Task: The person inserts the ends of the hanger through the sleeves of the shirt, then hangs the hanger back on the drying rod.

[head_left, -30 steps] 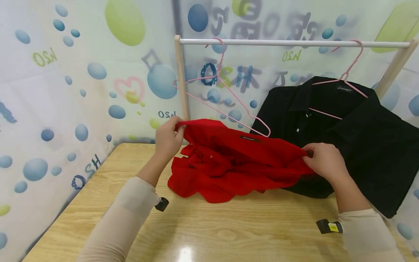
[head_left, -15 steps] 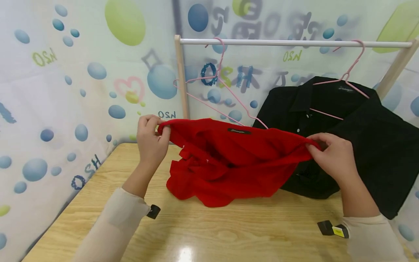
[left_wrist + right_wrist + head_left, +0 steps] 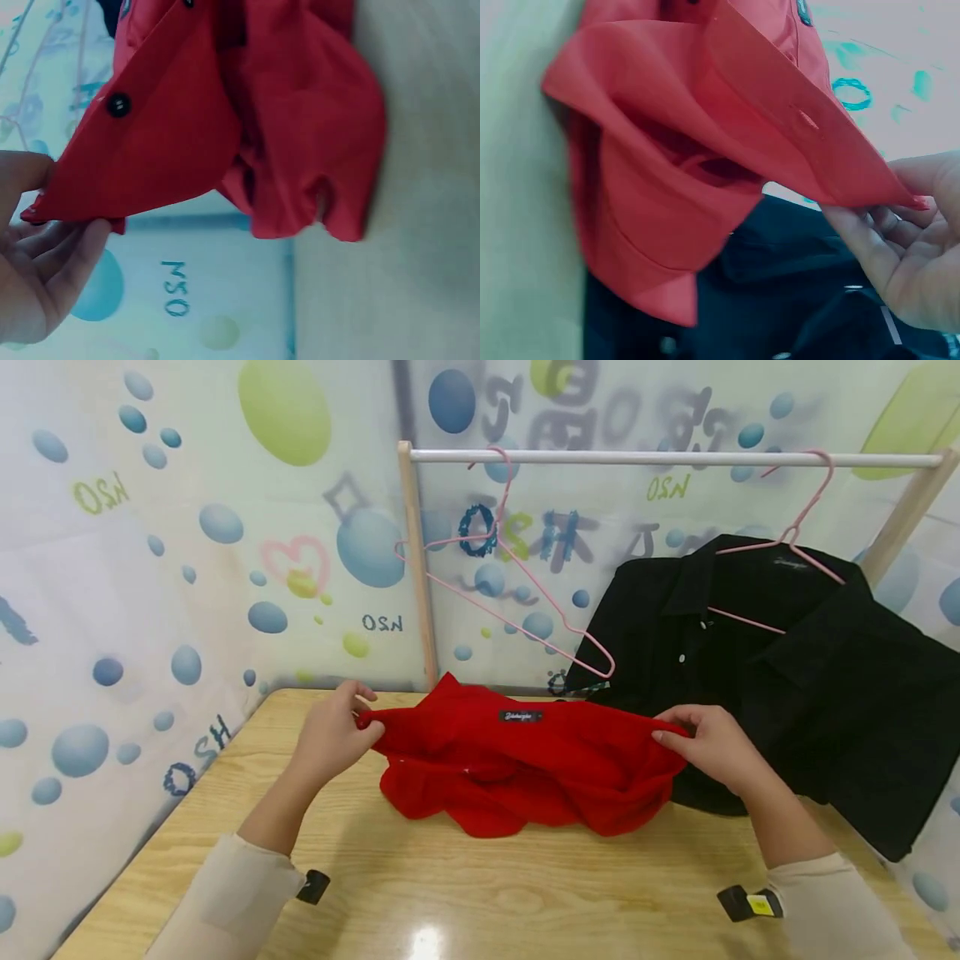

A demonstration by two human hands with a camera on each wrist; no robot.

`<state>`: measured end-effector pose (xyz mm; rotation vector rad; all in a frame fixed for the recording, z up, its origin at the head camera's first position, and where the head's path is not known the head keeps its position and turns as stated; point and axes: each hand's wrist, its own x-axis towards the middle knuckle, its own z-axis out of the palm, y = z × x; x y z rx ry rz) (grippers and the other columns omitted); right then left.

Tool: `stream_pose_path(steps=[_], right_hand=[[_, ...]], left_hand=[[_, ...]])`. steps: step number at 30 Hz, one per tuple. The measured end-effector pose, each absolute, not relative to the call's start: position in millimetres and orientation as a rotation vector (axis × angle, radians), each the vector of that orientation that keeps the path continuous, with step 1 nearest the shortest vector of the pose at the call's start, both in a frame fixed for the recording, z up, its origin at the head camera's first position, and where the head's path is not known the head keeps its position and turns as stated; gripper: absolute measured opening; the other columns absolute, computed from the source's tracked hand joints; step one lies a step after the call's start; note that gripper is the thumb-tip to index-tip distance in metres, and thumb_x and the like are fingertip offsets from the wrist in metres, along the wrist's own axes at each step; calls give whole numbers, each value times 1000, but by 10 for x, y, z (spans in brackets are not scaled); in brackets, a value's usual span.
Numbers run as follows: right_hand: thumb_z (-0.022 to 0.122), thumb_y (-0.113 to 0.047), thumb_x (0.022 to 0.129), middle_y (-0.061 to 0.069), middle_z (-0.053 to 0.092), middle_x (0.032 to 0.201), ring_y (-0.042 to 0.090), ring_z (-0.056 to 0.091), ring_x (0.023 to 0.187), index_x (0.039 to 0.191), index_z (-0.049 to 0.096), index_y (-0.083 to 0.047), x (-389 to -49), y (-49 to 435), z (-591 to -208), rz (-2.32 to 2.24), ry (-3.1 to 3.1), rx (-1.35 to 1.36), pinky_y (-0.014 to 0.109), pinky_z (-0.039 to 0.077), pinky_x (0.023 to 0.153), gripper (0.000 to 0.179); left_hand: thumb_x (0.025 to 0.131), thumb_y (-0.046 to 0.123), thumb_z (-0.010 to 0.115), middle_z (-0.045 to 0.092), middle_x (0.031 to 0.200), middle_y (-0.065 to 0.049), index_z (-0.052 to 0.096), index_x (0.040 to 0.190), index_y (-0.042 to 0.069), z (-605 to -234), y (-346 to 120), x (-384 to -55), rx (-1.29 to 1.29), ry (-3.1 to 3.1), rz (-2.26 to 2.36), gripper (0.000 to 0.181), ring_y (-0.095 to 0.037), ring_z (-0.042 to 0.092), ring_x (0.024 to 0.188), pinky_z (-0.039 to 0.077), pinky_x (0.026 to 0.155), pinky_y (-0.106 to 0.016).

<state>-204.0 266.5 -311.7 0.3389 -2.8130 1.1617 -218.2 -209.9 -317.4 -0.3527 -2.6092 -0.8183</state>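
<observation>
A red shirt (image 3: 525, 777) is stretched between both hands above the wooden table, its lower folds bunched on the tabletop. Its dark neck label (image 3: 520, 716) faces me at the middle of the upper edge. My left hand (image 3: 335, 732) pinches the left end of that edge; a black button (image 3: 118, 105) shows close by in the left wrist view. At the other end, my right hand (image 3: 705, 741) pinches the cloth between thumb and fingers. In the right wrist view a buttonhole (image 3: 807, 118) lies near those fingers. The shirt's inner folds are hidden.
Behind the shirt, a bare pink hanger (image 3: 555, 602) hangs from the rack's white rail (image 3: 637, 458). To the right a black shirt (image 3: 810, 693) hangs on another pink hanger (image 3: 806, 510), its lower part reaching the table (image 3: 480, 893). A patterned curtain closes off the back.
Both hands have come down with the red shirt, and the left hand has also moved left since the first frame. The shirt's upper edge now sits lower, uncovering the bare hanger's bottom corner again.
</observation>
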Motion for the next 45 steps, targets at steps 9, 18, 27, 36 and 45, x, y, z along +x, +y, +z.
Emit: stream_pose_path(steps=[9, 18, 27, 36, 45], right_hand=[[62, -5, 94, 16, 65, 103, 23, 55, 76, 115, 64, 3, -2095, 2552, -3397, 1217, -2882, 277, 26, 55, 67, 23], [63, -4, 93, 20, 62, 114, 26, 55, 87, 119, 62, 0, -2095, 2519, -3422, 1184, -2872, 302, 32, 57, 74, 26], [62, -6, 93, 17, 66, 108, 28, 61, 91, 120, 61, -1, -2045, 2457, -3177, 1036, -2819, 337, 37, 57, 74, 27], [64, -10, 93, 16, 67, 104, 29, 62, 89, 116, 63, -2, -2034, 2230, -2658, 820, -2665, 415, 38, 52, 71, 25], [63, -12, 92, 20, 65, 105, 34, 63, 91, 117, 63, 1, -2153, 1931, -2130, 584, -2618, 512, 50, 52, 79, 27]], left_hand=[[83, 6, 66, 63, 80, -1, 62, 110, 4, -3434, -2028, -2179, -603, -2956, -635, 27, -15, 57, 66, 49, 61, -31], [82, 14, 77, 64, 75, 5, 67, 88, 9, -3550, -1945, -2146, -720, -2913, -596, 13, -12, 57, 67, 49, 62, -31], [82, 9, 75, 62, 63, 10, 72, 76, 13, -3470, -1879, -2131, -661, -2743, -668, 8, -5, 52, 55, 48, 55, -25], [82, 2, 73, 70, 83, -3, 71, 99, 6, -3409, -1836, -2106, -683, -2771, -554, 18, -18, 64, 71, 55, 65, -34], [81, 3, 71, 69, 84, 0, 75, 94, 9, -3331, -1781, -2126, -789, -2903, -278, 15, -18, 62, 74, 54, 66, -34]])
